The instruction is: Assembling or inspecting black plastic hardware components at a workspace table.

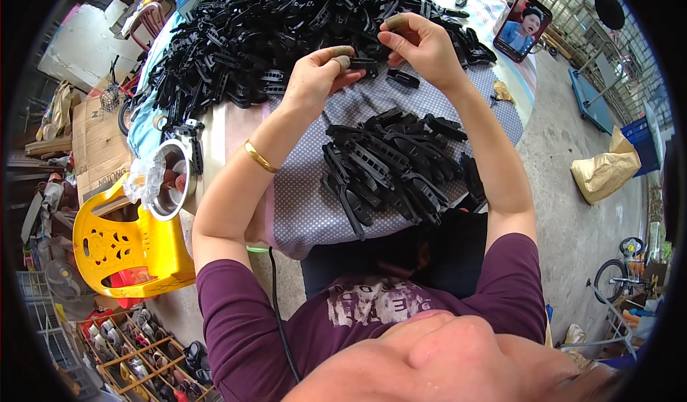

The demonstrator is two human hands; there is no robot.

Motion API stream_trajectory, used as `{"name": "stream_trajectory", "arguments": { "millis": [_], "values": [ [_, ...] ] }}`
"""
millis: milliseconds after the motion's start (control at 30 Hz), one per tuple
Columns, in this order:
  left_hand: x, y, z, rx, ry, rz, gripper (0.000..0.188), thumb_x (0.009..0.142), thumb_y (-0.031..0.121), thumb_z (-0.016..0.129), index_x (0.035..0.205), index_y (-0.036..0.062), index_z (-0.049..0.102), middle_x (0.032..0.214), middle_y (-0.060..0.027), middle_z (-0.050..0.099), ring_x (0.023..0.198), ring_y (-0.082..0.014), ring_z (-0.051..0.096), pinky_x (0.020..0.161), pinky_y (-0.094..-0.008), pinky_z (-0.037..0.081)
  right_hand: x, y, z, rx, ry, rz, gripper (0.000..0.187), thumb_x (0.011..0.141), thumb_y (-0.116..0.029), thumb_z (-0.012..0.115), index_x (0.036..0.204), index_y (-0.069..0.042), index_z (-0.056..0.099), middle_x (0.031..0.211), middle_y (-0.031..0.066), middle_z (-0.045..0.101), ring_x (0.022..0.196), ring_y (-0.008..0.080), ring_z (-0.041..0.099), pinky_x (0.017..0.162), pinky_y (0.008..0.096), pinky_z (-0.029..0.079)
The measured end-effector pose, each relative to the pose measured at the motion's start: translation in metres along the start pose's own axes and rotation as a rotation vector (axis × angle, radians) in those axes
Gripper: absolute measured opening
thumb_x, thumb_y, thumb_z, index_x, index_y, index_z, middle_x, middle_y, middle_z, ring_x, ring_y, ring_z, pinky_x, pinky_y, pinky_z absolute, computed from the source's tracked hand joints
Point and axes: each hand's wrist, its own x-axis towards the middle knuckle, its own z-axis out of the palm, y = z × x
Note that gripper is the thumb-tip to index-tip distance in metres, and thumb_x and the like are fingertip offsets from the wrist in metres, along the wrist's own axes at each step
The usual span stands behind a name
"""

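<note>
- Between the big black heap [286, 22] and the smaller pile [393, 162], the left-hand grip [317, 80] has 1 black slotted piece [365, 65] pinched up off the surface [293, 212]. Looks held by its left end, probably so the other end sits free and easy to get at.
- The right-hand grip [429, 47] is just beside it, thumb and index finger drawn close together. Can't tell if there's something tiny in there.
- Index fingers [336, 50] on the 2 hands look dull brown at the ends, cover or stain, hard to say. If covers, I'd guess they save the skin.
- 1 loose piece [403, 79] lies just below the right-hand grip, apart from the smaller pile.
- The big heap sprawls over the far side, the smaller pile sits by the lap. My guess: that gap is elbow room.
- Phone [524, 28] tilted up at the right edge, screen toward the person, likely for hands-free watching.
- Off left, a metal bowl [165, 204] is by the yellow chair [161, 252]; can't tell what it's resting on.
</note>
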Motion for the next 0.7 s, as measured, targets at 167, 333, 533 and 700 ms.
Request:
{"name": "stream_trajectory", "arguments": {
  "millis": [167,333,533,700],
  "values": [
    [-0.004,-0.004,0.01,-0.274,-0.073,0.069,0.023,0.092,0.01,0.048,0.11,-0.0036,0.055,0.097,-0.011,0.061,0.087,-0.018,0.063,0.078,-0.0276,0.054,-0.005,-0.001,0.017,0.181,-0.041,0.083,0.022,0.083,-0.012,0.065,0.098,0.002,0.058,0.085,0.0076,0.064,0.072,0.0122,0.064,0.063,0.0235,0.054],
    [-0.009,-0.004,0.013,-0.235,-0.105,0.11,0.025,0.093,0.011,0.048,0.112,-0.0034,0.055,0.106,-0.0121,0.059,0.094,-0.0233,0.061,0.087,-0.0328,0.051,-0.008,0.005,0.025,-0.094,0.136,-0.081,0.018,0.083,-0.008,0.064,0.096,0.003,0.058,0.086,0.0101,0.067,0.078,0.0129,0.064,0.069,0.0244,0.054],
    [-0.007,-0.007,0.009,-0.261,-0.045,0.126,0.025,0.085,0.004,0.059,0.109,-0.0022,0.056,0.098,-0.0085,0.062,0.088,-0.0187,0.062,0.081,-0.028,0.053,-0.007,0.004,0.027,-0.251,0.115,-0.245,0.015,0.083,-0.005,0.062,0.096,0.004,0.061,0.081,0.0064,0.065,0.074,0.0104,0.062,0.066,0.0225,0.053],
    [-0.004,-0.008,0.006,-0.175,-0.05,0.215,0.034,0.083,0.002,0.061,0.115,-0.0055,0.053,0.098,-0.01,0.062,0.086,-0.0152,0.062,0.078,-0.0248,0.052,-0.01,-0.005,0.022,-0.374,0.086,-0.262,0.014,0.082,-0.005,0.064,0.092,0.005,0.064,0.076,0.0058,0.062,0.067,0.0088,0.058,0.059,0.021,0.049]
  ]
}}
